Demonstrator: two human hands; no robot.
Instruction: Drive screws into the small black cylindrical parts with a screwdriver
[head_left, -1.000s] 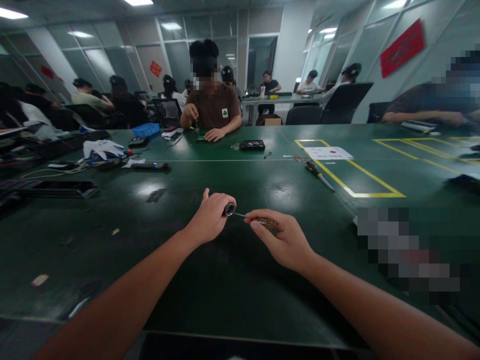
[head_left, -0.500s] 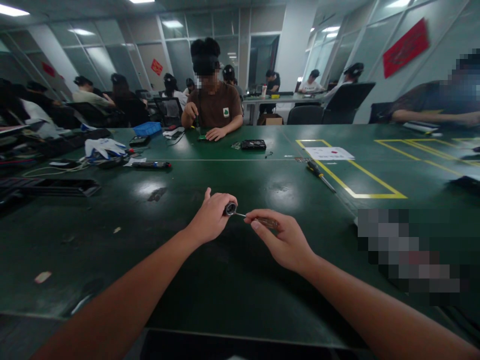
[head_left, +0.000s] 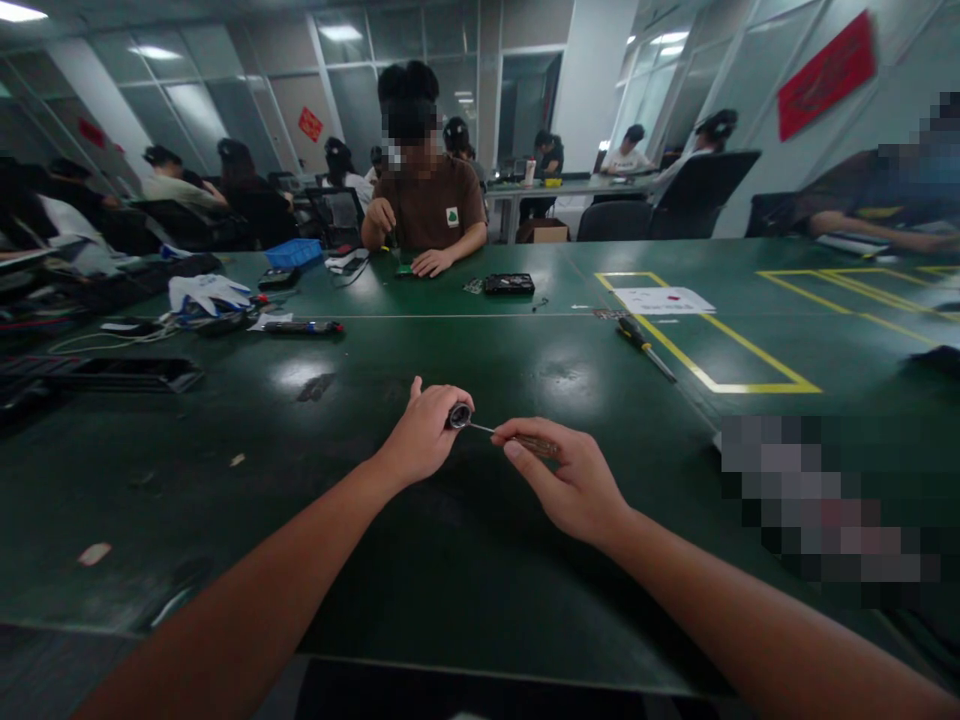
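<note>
Above the middle of the green table point(head_left: 480, 590), my left hand point(head_left: 424, 435) is closed around a small dark cylindrical part point(head_left: 459, 416). Its round, hollow-looking end faces me, and my fingers cover the rest. My right hand point(head_left: 574, 480) grips a thin screwdriver point(head_left: 536, 443) by its brownish, see-through handle. The slim metal shaft points left, and its tip is at the rim of the cylindrical part; whether it goes inside I cannot tell.
Farther right lies a black-and-yellow screwdriver point(head_left: 645, 346) near yellow tape and a white sheet point(head_left: 664, 300). A black casing point(head_left: 509, 284) is in front of a co-worker point(head_left: 427, 205) across the table. White-and-blue gloves point(head_left: 208, 295), a dark pen-like tool point(head_left: 304, 328) and a blue basket point(head_left: 293, 253) are at left.
My hands, the cylindrical part and the screwdriver keep almost the same pose. The view has shifted slightly, so the right side of the room appears a little farther right.
</note>
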